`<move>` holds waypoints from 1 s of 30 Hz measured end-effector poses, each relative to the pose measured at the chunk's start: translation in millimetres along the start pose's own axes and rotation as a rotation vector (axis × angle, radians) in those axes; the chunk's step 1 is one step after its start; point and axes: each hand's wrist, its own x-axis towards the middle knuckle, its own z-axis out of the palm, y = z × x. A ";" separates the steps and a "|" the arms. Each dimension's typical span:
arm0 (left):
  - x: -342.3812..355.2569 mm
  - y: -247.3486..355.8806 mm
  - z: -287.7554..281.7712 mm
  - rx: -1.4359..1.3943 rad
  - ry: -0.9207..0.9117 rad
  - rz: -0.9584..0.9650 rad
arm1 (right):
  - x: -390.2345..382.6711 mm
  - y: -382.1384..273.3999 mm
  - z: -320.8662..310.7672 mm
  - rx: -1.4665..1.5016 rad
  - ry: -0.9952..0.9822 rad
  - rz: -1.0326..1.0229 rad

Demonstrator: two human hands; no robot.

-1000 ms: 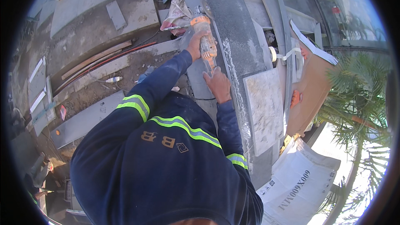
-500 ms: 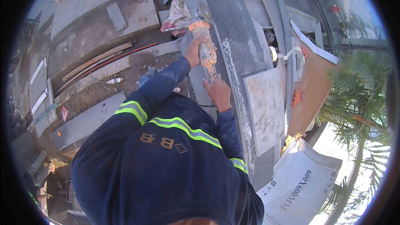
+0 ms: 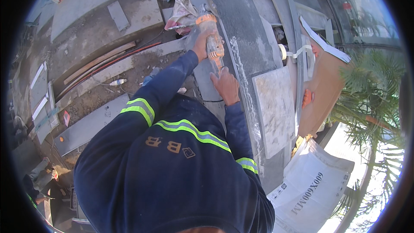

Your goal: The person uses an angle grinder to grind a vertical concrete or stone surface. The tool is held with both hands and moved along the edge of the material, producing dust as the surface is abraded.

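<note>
Two hands: the left hand [image 3: 202,46] and the right hand [image 3: 226,88] share one power tool [image 3: 214,46], along the left edge of the dark slab [image 3: 246,30].
Power tool: dusty, lying lengthwise beside that edge, its metal head [image 3: 204,9] toward the slab's far end.
Left grip: fingers wrapped around the body just behind the orange collar [image 3: 206,18], so the head juts out past this hand; presumably held there to bear the weight and guide the front.
Right grip: fingers closed on the narrow tail [image 3: 217,64], nearer the slab's close end; probably there to steady the back.
Spacing: some of the body lies bare between the two hands; a hold spread like this likely resists twisting.
Contact: the front is unclear at the slab's left edge, and I cannot tell whether it meets the stone.
White streak [image 3: 239,62]: runs lengthwise near the slab's left edge, perhaps dust.
Pale tile [image 3: 274,112]: overlaps the slab's right side, apart from the tool, perhaps laid there to leave the left edge free.
Crumpled sack [image 3: 182,11]: left of the slab's far part, near the head.
Cardboard [image 3: 323,82]: right of the slab, beyond the pale tile.
</note>
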 end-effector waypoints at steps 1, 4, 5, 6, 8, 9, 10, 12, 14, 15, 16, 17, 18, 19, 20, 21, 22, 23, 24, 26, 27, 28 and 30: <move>0.9 0.1 -0.5 -0.011 0.003 -0.022 | -0.1 0.0 -0.5 0.012 -0.004 0.004; 0.6 -0.4 -1.9 -0.041 0.009 -0.071 | -2.3 0.4 -1.4 0.030 -0.024 0.021; -0.3 -1.1 -1.7 -0.049 0.008 -0.079 | -3.8 0.6 -1.6 0.024 -0.036 0.031; -1.1 -2.1 -1.4 -0.056 0.007 -0.086 | -5.6 0.6 -2.3 0.018 -0.047 0.041; -5.1 -3.2 -3.6 -0.055 0.007 -0.102 | -11.2 -3.0 -6.3 0.024 -0.054 0.042; -7.1 -4.0 -4.5 -0.055 0.007 -0.109 | -13.9 -4.3 -8.2 0.028 -0.057 0.042; -11.0 -4.4 -2.6 -0.039 0.009 -0.095 | -16.6 -4.4 -8.4 0.024 -0.052 0.040; -18.5 -4.4 1.1 -0.008 0.012 -0.066 | -21.1 -4.3 -8.0 0.017 -0.044 0.035; -22.9 -7.2 0.6 -0.013 0.011 -0.070 | -25.8 -3.9 -8.6 0.016 -0.054 0.031; -25.2 -8.4 0.1 -0.015 0.010 -0.071 | -28.1 -4.0 -8.9 0.015 -0.059 0.028; -27.1 -8.9 2.1 -0.013 0.014 -0.067 | -29.4 -3.9 -10.3 0.021 -0.061 0.026; -29.6 -9.6 4.1 -0.011 0.019 -0.063 | -30.7 -4.0 -11.7 0.027 -0.063 0.025; -31.8 -10.1 5.7 -0.008 0.023 -0.060 | -31.6 -4.1 -12.7 0.033 -0.065 0.024; -31.5 -10.2 5.7 -0.012 0.025 -0.059 | -31.5 -4.7 -14.0 0.030 -0.065 0.022; -31.1 -10.2 5.8 -0.016 0.028 -0.059 | -31.5 -5.5 -15.1 0.028 -0.064 0.021; -30.7 -10.2 5.7 -0.019 0.031 -0.059 | -31.5 -6.0 -15.5 0.025 -0.064 0.020; -29.2 -10.2 5.7 -0.018 0.031 -0.062 | -30.7 -4.3 -13.9 0.012 -0.044 0.011; -27.7 -9.8 5.4 -0.017 0.030 -0.064 | -29.4 -1.2 -9.8 0.000 -0.024 0.001; -26.1 -9.5 5.1 -0.016 0.030 -0.068 | -28.0 1.3 -6.7 -0.012 -0.004 -0.007; -21.1 -9.4 2.2 -0.025 0.019 -0.070 | -23.7 3.4 -3.7 -0.027 -0.007 -0.003; -18.7 -9.3 0.9 -0.030 0.014 -0.071 | -21.5 4.0 -2.9 -0.034 -0.008 0.000; -15.6 -9.1 -0.6 -0.028 0.013 -0.066 | -18.8 3.6 -3.1 -0.027 -0.015 0.003; -9.6 -8.3 -3.3 -0.025 0.010 -0.056 | -13.4 2.7 -3.5 -0.015 -0.027 0.008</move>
